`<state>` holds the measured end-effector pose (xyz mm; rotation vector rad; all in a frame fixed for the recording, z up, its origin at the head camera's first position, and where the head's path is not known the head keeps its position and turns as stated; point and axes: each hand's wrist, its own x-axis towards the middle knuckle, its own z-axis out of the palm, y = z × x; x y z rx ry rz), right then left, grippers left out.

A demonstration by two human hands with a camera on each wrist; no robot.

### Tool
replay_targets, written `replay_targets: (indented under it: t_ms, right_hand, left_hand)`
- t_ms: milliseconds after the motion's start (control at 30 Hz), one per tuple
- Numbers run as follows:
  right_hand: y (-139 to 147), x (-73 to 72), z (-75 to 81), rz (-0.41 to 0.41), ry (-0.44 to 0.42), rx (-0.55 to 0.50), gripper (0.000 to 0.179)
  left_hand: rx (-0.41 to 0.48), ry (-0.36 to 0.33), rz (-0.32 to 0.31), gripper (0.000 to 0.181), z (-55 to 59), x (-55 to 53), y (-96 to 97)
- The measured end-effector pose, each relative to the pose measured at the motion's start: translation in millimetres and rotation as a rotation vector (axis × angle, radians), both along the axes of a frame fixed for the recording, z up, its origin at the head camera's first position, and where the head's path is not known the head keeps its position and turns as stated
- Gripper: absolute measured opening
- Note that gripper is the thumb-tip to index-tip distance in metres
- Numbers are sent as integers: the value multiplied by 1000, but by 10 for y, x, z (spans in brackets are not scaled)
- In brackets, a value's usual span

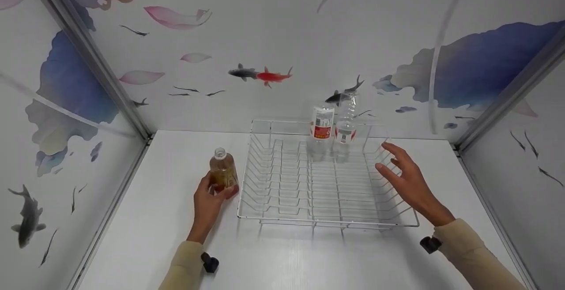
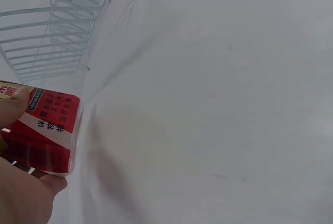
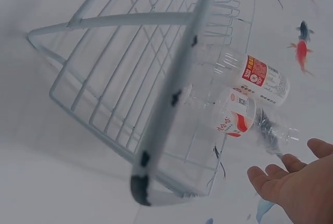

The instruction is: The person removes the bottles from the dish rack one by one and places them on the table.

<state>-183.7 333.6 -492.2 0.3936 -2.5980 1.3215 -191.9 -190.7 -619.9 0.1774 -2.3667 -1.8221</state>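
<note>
My left hand [image 1: 206, 206] grips an uncapped, amber-tinted bottle [image 1: 223, 166] just left of the white wire dish rack [image 1: 291, 220]. In the left wrist view, the fingers and thumb wrap the red label [image 2: 49, 125] near the bottle's base. My right hand [image 1: 411, 183] is over the right rim of the rack, fingers spread and nothing held. Two clear plastic bottles stand in the back of the rack: one with a white and red label [image 1: 322, 124], the other, with a smaller label [image 1: 345, 134], to its right and nearer my right hand [image 3: 302, 185].
The rack stands on a white table [image 1: 291, 263]. Behind it rises a white wall [image 1: 212, 109] painted with fish and petals. Side panels close off the left and right, with grey metal strips [image 1: 110, 78] along the corners.
</note>
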Motion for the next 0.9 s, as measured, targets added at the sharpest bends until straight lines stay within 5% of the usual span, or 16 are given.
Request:
replay_targets:
  t_ms: [500, 900]
  right_hand:
    - [34, -54, -56, 11, -57, -27, 62]
    - [53, -112, -109, 6, -106, -83, 66]
  left_hand:
    - [-14, -8, 39, 83, -111, -62, -134]
    - [10, -27, 25, 84, -96, -111, -110]
